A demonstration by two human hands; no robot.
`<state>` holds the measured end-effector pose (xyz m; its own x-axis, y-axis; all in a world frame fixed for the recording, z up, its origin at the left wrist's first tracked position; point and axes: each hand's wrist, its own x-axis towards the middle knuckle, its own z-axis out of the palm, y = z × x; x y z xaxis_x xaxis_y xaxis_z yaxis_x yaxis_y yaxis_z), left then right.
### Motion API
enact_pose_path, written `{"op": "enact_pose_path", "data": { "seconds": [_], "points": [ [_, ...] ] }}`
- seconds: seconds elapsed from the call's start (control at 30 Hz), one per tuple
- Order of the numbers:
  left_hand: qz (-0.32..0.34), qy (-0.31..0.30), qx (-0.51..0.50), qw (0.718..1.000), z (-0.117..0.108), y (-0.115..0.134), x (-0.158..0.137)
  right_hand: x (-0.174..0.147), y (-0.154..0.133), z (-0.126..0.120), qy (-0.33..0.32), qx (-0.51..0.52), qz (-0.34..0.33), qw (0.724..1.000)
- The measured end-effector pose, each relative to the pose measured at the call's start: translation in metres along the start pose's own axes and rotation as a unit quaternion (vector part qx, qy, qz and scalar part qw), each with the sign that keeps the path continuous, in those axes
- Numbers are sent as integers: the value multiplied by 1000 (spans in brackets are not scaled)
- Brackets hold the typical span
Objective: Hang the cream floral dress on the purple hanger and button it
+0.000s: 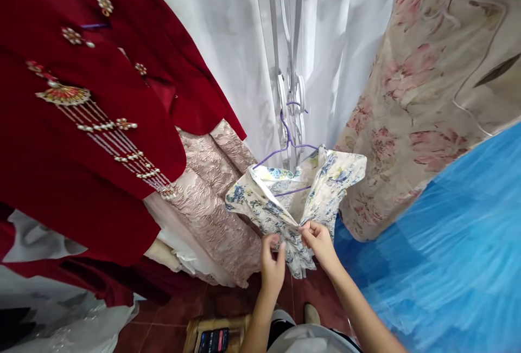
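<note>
Floral top (279,224) on a purple hanger (288,141), hung before white drapes (220,33); both hands at its front.
Right hand (316,238): thumb and fingertips closed in a pinch on the cloth at the base of the V-neck. Left hand (273,258): just beside, lower on the front, fingers curled, thumb parted from them by a small gap, no grip seen; cannot tell if it touches cloth. Red jacket (134,82) and pink skirt (211,196) to the left; rose-print cloth (382,141) and blue fabric (439,250) to the right. Phone (214,340) on a stool (236,328) below.
</note>
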<state>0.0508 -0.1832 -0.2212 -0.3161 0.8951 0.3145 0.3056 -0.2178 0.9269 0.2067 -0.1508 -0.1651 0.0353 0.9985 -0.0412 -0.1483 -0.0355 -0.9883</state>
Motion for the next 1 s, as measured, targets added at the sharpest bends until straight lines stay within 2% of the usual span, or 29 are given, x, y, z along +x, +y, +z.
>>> {"op": "enact_pose_path", "data": {
  "seconds": [0.1,0.23,0.33,0.43,0.5,0.57,0.67,0.73,0.83,0.9,1.0],
  "points": [
    [8,-104,-15,994,29,14,18,-6,4,11,-4,30,10,999],
    [8,-154,-38,987,51,23,37,-16,-1,23,-3,42,12,999],
    [46,-179,-41,982,53,24,42,-16,-19,24,58,44,-14,997],
    [88,-197,-49,975,49,25,41,-3,-51,25,132,33,-59,989],
    [99,-193,-52,975,45,27,40,10,-78,28,131,13,-80,988],
    [98,-172,-40,979,38,28,40,25,-107,34,101,4,-102,990],
    [91,-138,-4,986,28,23,40,42,-143,48,50,23,-141,988],
    [83,-132,20,988,23,17,36,48,-161,55,41,41,-161,985],
    [70,-128,33,989,19,8,25,51,-173,60,45,52,-171,983],
    [69,-117,27,990,17,10,21,49,-173,58,41,56,-169,983],
    [93,-56,-7,994,12,40,33,41,-163,52,25,51,-171,984]
  ]
}}
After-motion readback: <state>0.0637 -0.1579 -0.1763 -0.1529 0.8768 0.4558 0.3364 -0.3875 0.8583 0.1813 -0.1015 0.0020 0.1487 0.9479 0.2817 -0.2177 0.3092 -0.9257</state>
